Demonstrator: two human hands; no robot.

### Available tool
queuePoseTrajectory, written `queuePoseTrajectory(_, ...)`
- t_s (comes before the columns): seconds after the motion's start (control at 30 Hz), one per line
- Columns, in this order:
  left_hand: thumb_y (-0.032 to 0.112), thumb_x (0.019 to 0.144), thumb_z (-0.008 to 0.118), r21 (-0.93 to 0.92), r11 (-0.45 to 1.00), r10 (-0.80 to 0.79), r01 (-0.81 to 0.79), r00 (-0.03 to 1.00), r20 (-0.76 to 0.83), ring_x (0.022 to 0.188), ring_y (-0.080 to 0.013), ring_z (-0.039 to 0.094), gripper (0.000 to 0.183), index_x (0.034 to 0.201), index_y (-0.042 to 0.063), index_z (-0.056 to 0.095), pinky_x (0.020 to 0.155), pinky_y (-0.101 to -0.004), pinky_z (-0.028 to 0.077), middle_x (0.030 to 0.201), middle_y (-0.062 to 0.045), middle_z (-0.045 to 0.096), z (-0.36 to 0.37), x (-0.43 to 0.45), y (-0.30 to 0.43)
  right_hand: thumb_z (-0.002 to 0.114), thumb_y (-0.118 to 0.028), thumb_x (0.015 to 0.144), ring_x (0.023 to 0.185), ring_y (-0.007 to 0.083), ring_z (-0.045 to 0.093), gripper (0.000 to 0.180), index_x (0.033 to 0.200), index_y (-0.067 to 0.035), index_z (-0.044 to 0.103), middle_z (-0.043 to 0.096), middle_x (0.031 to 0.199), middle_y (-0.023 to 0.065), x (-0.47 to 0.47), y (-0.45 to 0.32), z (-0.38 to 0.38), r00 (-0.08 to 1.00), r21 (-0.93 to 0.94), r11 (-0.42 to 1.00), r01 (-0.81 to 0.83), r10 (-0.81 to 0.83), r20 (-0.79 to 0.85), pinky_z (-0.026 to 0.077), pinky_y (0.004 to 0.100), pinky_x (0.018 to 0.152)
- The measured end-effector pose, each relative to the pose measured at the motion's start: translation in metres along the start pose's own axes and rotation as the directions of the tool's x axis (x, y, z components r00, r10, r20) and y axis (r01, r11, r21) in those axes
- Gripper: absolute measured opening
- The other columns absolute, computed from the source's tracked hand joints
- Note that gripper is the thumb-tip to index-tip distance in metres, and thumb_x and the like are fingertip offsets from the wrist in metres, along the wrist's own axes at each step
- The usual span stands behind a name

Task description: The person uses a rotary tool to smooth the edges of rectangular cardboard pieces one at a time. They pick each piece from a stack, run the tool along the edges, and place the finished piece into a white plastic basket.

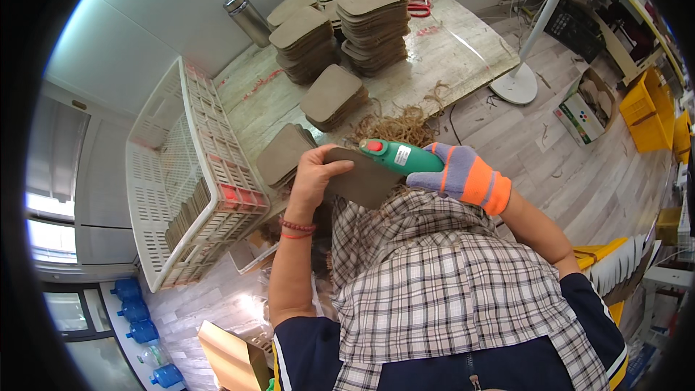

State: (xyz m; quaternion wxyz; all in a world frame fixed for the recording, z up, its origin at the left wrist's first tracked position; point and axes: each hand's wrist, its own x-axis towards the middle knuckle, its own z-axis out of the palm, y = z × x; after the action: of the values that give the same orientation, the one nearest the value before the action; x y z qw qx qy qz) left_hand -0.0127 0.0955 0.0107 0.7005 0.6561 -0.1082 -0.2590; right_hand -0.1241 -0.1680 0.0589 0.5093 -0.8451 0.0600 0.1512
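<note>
My left hand (315,176), bare with beads at the wrist, grips a flat brown sheet piece (366,179) by its left edge, thumb on top. My right hand (461,176) wears a grey and orange knit glove. It is closed around a green handheld power tool (410,157) with a red switch, probably an electric cutter. The tool's front lies over the far edge of the piece; its working end is hidden. Beyond the tool is a heap of curly brown trimmings (402,126). A short stack of rounded pieces (285,155) sits just past my left hand.
Taller stacks (374,21) of rounded pieces, red-handled scissors (419,7) and a steel flask (247,19) stand on the worktable (461,54). A white plastic crate (201,174) holding pieces is at left. A pedestal fan (516,84) and a carton (583,108) stand on the floor at right.
</note>
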Motion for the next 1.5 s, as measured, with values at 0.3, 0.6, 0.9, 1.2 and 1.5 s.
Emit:
queuePoseTrajectory(0.3,-0.005,0.085,0.063,-0.024,0.957,0.23,-0.289,0.808,-0.542,0.082,-0.0138,0.064,0.023,0.107,0.0,0.061,0.074,-0.0269,0.053,0.096,-0.007,0.068,-0.115,-0.003,-0.016,0.079,-0.041,0.077,0.056,0.0069,0.057,0.051,0.106,-0.002,0.064,0.065,0.07,0.003,-0.012,0.039,-0.009,0.995,0.124,0.992,-0.034,0.046,-0.093,0.046,0.0232,0.053)
queuePoseTrajectory(0.6,0.018,0.076,0.074,0.949,0.153,0.8,0.274,0.529,-0.282,0.126,-0.0355,0.038,0.052,0.122,0.003,0.057,0.105,-0.0509,0.029,0.129,-0.017,0.049,-0.094,0.028,-0.003,0.077,-0.029,0.081,0.053,0.0073,0.055,0.039,0.101,0.0,0.061,0.062,0.069,0.0028,-0.014,0.039,-0.008,0.992,0.216,0.971,-0.103,0.116,-0.048,0.046,0.0231,0.047)
queuePoseTrajectory(0.9,0.042,0.075,0.072,0.953,0.249,0.432,0.173,0.861,-0.269,0.135,-0.0357,0.03,0.059,0.12,0.004,0.06,0.11,-0.0502,0.023,0.132,-0.017,0.05,-0.06,0.121,0.005,0.078,-0.036,0.08,0.05,0.0061,0.053,0.047,0.103,0.0,0.061,0.06,0.065,0.0012,-0.012,0.046,-0.003,0.991,0.271,0.958,-0.094,0.115,-0.064,0.045,0.0224,0.048)
queuePoseTrajectory(1.2,0.008,0.073,0.079,0.577,0.811,0.402,-0.101,0.812,-0.423,0.081,-0.0229,0.06,0.031,0.089,0.003,0.053,0.072,-0.0332,0.048,0.087,-0.007,0.063,-0.034,0.105,0.022,0.078,-0.036,0.079,0.047,0.0069,0.052,0.045,0.101,-0.001,0.061,0.061,0.065,0.0019,-0.005,0.046,-0.001,0.983,0.37,0.925,-0.091,0.143,-0.114,0.043,0.0235,0.045)
queuePoseTrajectory(1.5,-0.004,0.087,0.063,-0.734,0.486,0.181,-0.475,0.876,-0.447,0.113,-0.0247,0.057,0.045,0.129,0.005,0.05,0.1,-0.0412,0.049,0.123,-0.008,0.059,0.051,0.075,0.013,0.075,-0.023,0.084,0.053,0.0069,0.052,0.03,0.098,-0.002,0.059,0.058,0.069,0.001,-0.001,0.023,-0.002,0.961,0.39,0.92,-0.032,0.136,-0.242,0.041,0.0223,0.045)
